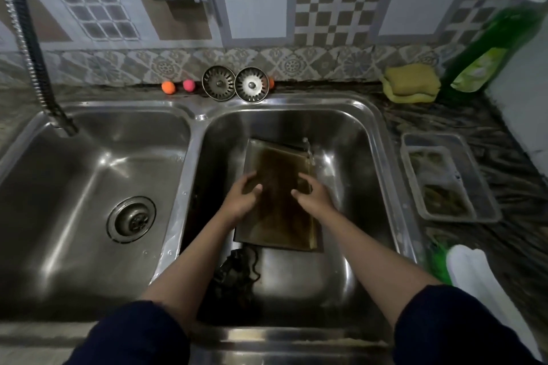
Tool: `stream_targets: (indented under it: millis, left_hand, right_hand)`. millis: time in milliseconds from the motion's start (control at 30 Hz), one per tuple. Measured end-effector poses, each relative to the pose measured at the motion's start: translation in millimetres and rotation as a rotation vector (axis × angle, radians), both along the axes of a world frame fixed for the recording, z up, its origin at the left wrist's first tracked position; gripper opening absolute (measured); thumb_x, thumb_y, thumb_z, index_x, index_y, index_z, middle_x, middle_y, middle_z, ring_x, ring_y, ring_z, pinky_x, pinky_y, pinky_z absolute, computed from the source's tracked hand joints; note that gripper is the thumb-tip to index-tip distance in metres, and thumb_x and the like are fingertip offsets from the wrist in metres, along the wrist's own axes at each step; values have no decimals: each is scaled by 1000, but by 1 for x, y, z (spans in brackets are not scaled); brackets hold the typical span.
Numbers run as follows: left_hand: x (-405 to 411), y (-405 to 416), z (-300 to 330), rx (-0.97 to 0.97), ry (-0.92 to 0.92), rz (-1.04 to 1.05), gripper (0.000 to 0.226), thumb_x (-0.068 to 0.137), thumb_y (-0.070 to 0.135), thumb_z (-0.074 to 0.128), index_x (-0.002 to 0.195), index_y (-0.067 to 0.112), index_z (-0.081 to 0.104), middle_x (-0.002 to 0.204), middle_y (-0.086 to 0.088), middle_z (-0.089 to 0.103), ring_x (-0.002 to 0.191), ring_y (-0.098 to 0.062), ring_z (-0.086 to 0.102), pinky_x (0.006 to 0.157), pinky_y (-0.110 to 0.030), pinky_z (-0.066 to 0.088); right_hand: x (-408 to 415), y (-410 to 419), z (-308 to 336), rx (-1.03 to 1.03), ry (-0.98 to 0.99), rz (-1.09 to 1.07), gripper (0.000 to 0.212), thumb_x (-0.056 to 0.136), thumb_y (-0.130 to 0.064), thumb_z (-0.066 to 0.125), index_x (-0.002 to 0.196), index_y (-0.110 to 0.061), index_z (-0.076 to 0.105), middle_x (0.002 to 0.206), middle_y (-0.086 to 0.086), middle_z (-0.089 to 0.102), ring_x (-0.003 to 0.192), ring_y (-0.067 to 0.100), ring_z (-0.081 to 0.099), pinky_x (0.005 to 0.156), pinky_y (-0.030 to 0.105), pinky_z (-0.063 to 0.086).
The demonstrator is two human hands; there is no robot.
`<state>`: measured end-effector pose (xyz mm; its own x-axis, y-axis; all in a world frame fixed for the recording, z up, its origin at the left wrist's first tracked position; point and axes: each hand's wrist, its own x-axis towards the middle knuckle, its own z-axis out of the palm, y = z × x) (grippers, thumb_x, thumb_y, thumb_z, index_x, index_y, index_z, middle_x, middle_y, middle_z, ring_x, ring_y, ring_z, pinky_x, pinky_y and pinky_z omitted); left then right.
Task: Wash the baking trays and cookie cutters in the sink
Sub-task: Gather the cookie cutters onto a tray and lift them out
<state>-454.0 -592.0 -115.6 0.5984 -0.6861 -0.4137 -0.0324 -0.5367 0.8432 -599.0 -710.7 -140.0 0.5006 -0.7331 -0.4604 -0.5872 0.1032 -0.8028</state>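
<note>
Nearest the lens, my two dark sleeves (133,335) are filling the bottom of the frame, forearms reaching up into the right basin (360,133) of the double sink. At centre frame, the left hand (241,197) is curling its fingers over the near left edge of the browned baking tray (278,187), gripping it; the right hand (314,194) is doing the same on the right edge. The tray is standing tilted inside the basin, its lower edge toward me. A thin stream of water (308,148) is striking its upper right corner.

My worry: the tray is wet and held only by its rims, so I judge it could be slipping and banging down onto the dark tangled thing (237,270) lying low in the basin, which I cannot identify. Water glancing off the tilted face could also be splashing over the rim toward the desk (444,121) at right.

Room is tight: the basin walls are closing in near both elbows. The left basin (89,187) is offering spare room. At right, a tray of dirty pieces (444,181) is waiting on the desk, with the sponge (410,80) and green bottle (489,47) in the upper right.
</note>
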Motion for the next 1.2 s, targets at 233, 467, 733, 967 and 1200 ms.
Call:
stream_targets:
  millis: [233, 467, 733, 967, 1200]
  left_hand:
    - [13, 5, -6, 34, 130, -82, 56, 94, 22, 55, 145, 23, 32, 146, -8, 40, 129, -20, 44, 103, -32, 40]
    - [16, 30, 15, 30, 49, -41, 51, 95, 24, 53, 143, 27, 36, 147, -9, 38, 137, -25, 36, 107, -34, 37]
    - [-6, 85, 36, 487, -36, -195, 64, 82, 31, 69, 134, 11, 37, 126, -8, 52, 101, -19, 52, 80, -25, 42]
    - [-23, 89, 46, 885, -108, -707, 90, 81, 33, 72, 145, -2, 19, 149, -12, 30, 131, -26, 41, 99, -26, 38]
    - [-26, 99, 35, 897, -124, -775, 83, 82, 19, 70, 147, 4, 20, 147, -9, 36, 129, -26, 45, 101, -26, 40]
  right_hand:
    - [-12, -6, 1, -23, 32, 47, 63, 92, -25, 60, 147, -33, 29, 155, 2, 27, 140, 25, 29, 107, 38, 35]
    - [-12, 28, 19, -298, 147, 158, 54, 93, -28, 57, 143, -27, 37, 146, 5, 34, 136, 26, 32, 107, 38, 37]
    - [-23, 102, 37, 184, 70, 603, 17, 90, -17, 62, 107, -15, 62, 84, 9, 65, 72, 18, 60, 68, 33, 50]
    - [-24, 127, 17, 273, 126, 687, 35, 87, -20, 66, 119, -27, 56, 120, 9, 60, 104, 26, 62, 89, 34, 50]
    - [-32, 137, 5, 419, 62, 590, 70, 84, -13, 69, 137, -36, 29, 150, 9, 31, 134, 23, 36, 103, 32, 39]
